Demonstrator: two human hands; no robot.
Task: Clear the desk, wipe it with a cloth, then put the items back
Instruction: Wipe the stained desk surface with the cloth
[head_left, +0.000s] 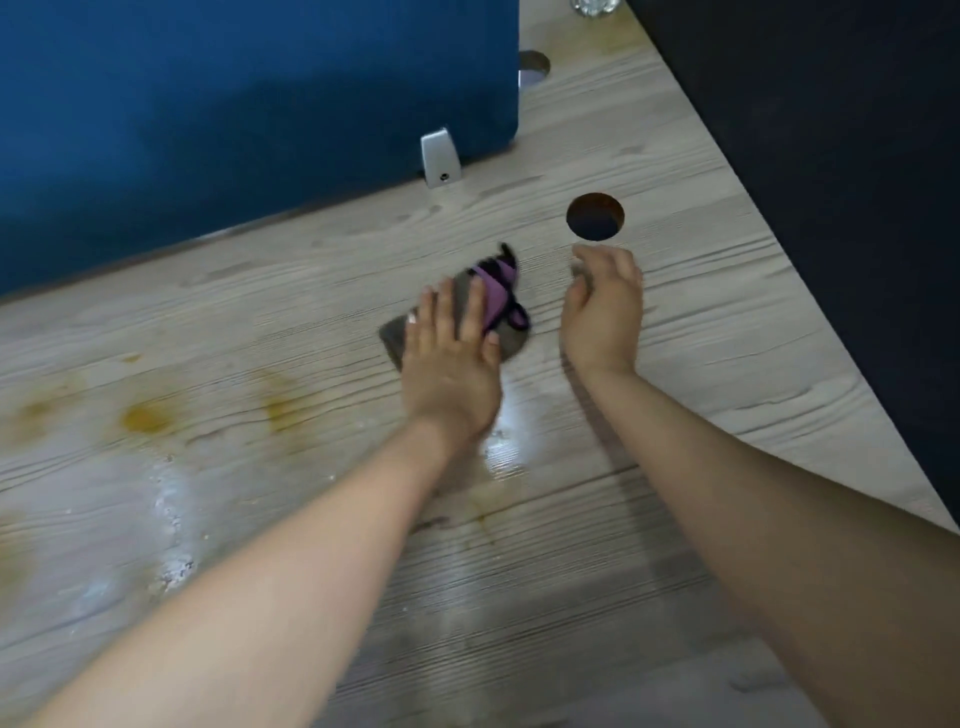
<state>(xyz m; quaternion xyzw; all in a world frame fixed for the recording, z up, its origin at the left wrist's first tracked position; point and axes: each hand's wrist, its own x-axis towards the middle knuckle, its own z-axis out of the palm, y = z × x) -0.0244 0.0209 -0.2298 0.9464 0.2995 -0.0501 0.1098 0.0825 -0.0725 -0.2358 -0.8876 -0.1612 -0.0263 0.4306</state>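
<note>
Cloth (457, 317) looked soft, light, prob damp; best pressed flat w/ palm, not pinched. It lay on worktop (701, 322) mid-far, near the cable hole (595, 216), under left hand (449, 358), fingers straight, pressing. Right hand (602, 306) was just right of it, loosely curled, grasping nothing. Yellow stains (148, 418) remained left.

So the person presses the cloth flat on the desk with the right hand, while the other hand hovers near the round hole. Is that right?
Not quite. In the head view it is the left hand that presses the cloth flat on the desk. The right hand is the one that hovers near the round hole.
</note>
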